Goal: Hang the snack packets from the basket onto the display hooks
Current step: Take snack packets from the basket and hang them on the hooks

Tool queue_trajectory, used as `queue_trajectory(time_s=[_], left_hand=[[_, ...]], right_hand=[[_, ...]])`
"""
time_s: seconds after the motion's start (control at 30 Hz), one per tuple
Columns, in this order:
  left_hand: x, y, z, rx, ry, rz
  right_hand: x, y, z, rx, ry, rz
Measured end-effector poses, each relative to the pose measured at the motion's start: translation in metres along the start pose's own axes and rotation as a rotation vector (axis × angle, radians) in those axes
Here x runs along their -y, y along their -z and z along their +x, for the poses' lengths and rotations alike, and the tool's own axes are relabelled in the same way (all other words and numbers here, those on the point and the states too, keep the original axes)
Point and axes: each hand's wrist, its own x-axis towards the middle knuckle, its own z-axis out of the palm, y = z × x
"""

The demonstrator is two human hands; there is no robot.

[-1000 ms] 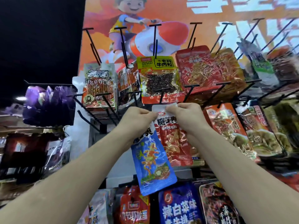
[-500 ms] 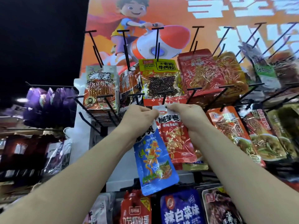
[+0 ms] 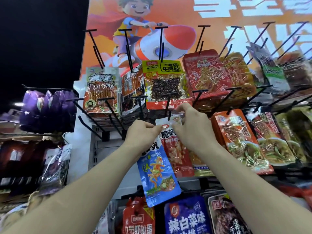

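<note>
Both hands are raised to the middle row of the rack. The left hand [image 3: 141,134] is curled around the top of a blue snack packet [image 3: 157,174], which hangs tilted below the fist, and its fingertips pinch the white top edge of a red snack packet [image 3: 177,154]. The right hand [image 3: 190,127] pinches that same edge from the other side, thumb and fingers bent over it. The red packet's top sits right at the tip of a black display hook [image 3: 167,104]; whether the hook passes through its hole cannot be told. Just above hangs a yellow-topped vegetarian meat packet [image 3: 164,83], and an orange-red noodle packet [image 3: 236,137] hangs to the right, before an orange cartoon poster [image 3: 177,12]
</note>
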Motion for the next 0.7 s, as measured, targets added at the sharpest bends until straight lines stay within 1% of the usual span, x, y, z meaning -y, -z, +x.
queue_trajectory(time_s=[0.1, 0.23, 0.3, 0.37, 0.4, 0.43, 0.47, 0.5, 0.53, 0.57, 0.6, 0.67, 0.7], left_hand=[[0.004, -0.003, 0.000, -0.029, 0.010, 0.043], [0.007, -0.003, -0.001, -0.019, -0.020, 0.041], [0.007, 0.003, -0.005, -0.037, -0.074, 0.041], [0.005, 0.014, -0.013, -0.068, -0.157, 0.020], [0.003, 0.021, -0.019, -0.080, -0.206, -0.002], [0.001, 0.028, -0.025, -0.087, -0.254, -0.032], [-0.003, 0.034, -0.032, -0.093, -0.300, -0.060], [-0.007, 0.039, -0.038, -0.097, -0.339, -0.091], [-0.011, 0.043, -0.044, -0.095, -0.366, -0.128], [-0.015, 0.045, -0.049, -0.087, -0.373, -0.172], [-0.017, 0.047, -0.053, -0.071, -0.367, -0.209], [-0.020, 0.054, -0.057, -0.056, -0.311, -0.310], [-0.019, 0.059, -0.057, -0.058, -0.256, -0.402]], right_hand=[[0.000, -0.001, -0.003, 0.022, 0.044, -0.135], [-0.002, 0.000, -0.005, 0.025, 0.071, -0.230], [-0.004, 0.004, -0.008, -0.012, 0.092, -0.279], [-0.003, 0.014, -0.014, -0.107, 0.135, -0.257], [0.000, 0.020, -0.020, -0.154, 0.134, -0.173], [0.004, 0.025, -0.027, -0.162, 0.113, -0.025], [0.010, 0.031, -0.035, -0.092, 0.059, 0.182], [0.021, 0.035, -0.043, 0.075, -0.016, 0.408], [0.032, 0.036, -0.051, 0.283, -0.071, 0.589], [0.041, 0.032, -0.058, 0.445, -0.075, 0.669], [0.047, 0.026, -0.063, 0.503, -0.037, 0.682], [0.057, 0.015, -0.067, 0.407, 0.025, 0.687], [0.059, 0.012, -0.068, 0.353, 0.031, 0.720]])
